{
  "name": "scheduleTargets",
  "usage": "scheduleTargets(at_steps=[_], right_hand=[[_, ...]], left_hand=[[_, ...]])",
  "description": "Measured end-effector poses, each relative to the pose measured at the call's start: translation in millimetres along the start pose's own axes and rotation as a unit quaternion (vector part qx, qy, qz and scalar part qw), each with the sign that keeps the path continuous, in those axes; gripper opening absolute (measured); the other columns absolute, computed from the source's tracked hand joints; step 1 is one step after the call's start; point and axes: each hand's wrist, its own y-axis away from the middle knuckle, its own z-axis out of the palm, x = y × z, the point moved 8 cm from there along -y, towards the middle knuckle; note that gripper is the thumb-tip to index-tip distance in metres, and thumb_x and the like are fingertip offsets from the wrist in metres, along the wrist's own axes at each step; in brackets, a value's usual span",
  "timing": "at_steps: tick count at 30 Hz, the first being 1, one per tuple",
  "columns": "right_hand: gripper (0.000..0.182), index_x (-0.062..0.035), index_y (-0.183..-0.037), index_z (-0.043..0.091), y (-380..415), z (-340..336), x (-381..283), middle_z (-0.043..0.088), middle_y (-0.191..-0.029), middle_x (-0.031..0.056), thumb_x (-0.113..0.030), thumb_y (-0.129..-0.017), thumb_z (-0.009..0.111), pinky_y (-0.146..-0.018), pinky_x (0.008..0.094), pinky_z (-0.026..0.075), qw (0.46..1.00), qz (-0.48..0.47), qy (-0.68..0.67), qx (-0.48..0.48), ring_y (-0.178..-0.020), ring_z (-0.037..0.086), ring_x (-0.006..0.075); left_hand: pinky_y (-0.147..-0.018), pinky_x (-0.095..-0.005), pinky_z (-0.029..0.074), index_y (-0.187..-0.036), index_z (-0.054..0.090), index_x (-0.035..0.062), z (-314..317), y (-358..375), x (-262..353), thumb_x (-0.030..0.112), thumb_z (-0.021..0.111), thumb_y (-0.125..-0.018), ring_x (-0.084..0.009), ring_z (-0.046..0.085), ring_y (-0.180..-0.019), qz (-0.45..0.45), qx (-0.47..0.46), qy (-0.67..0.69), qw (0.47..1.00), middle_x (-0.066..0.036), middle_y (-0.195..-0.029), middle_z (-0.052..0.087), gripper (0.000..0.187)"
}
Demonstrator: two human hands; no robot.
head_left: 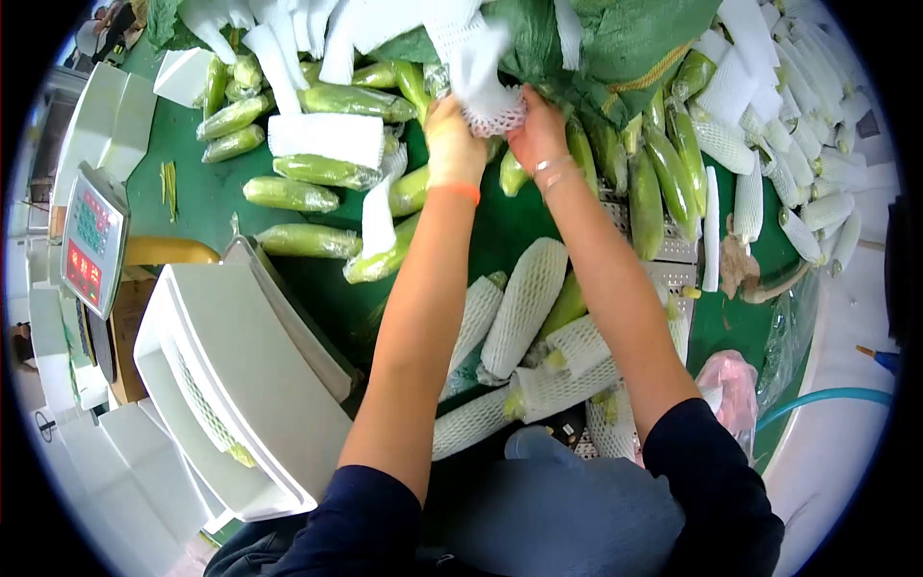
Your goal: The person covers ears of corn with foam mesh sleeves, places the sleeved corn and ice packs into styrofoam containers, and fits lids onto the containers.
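Observation:
Both my hands reach to the top middle of the view, around a white foam net sleeve. My left hand, with an orange band at the wrist, has its fingers closed at the sleeve's left side. On the right side, my right hand pinches the sleeve's open edge. Green wrapped vegetables lie left of my hands, and more long green ones lie to the right. A flat white foam sleeve rests over some of them. Vegetables in foam nets lie between my forearms.
A white foam box stands at the lower left, near a scale with a red display. Many netted vegetables are piled at the right. Green sacking lies beyond my hands. A pink plastic bag is at the right.

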Motion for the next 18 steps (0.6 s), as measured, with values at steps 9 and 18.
scheduleTargets(at_steps=[9,18], right_hand=[[0.036,0.0034,-0.091,0.064,-63,1,2,0.064,-0.075,0.0121,-0.031,-0.084,0.057,-0.053,0.0351,0.046,0.776,0.061,0.628,-0.008,-0.062,0.06,0.0225],[0.029,0.0018,-0.088,0.063,199,30,-53,0.061,-0.065,0.0156,-0.027,-0.083,0.062,-0.05,0.0338,0.042,0.736,-0.169,0.647,-0.103,-0.052,0.056,0.0209]], left_hand=[[-0.064,-0.0392,0.051,-0.079,0.068,0.0128,90,-56,-38,0.023,0.065,-0.071,-0.0267,0.064,-0.074,0.029,-0.17,-0.305,0.937,-0.009,-0.084,0.067,0.013],[-0.059,-0.0385,0.048,-0.084,0.062,0.0096,-38,126,77,0.031,0.058,-0.081,-0.0273,0.06,-0.07,-0.06,-0.283,0.051,0.956,-0.01,-0.075,0.062,0.022]])
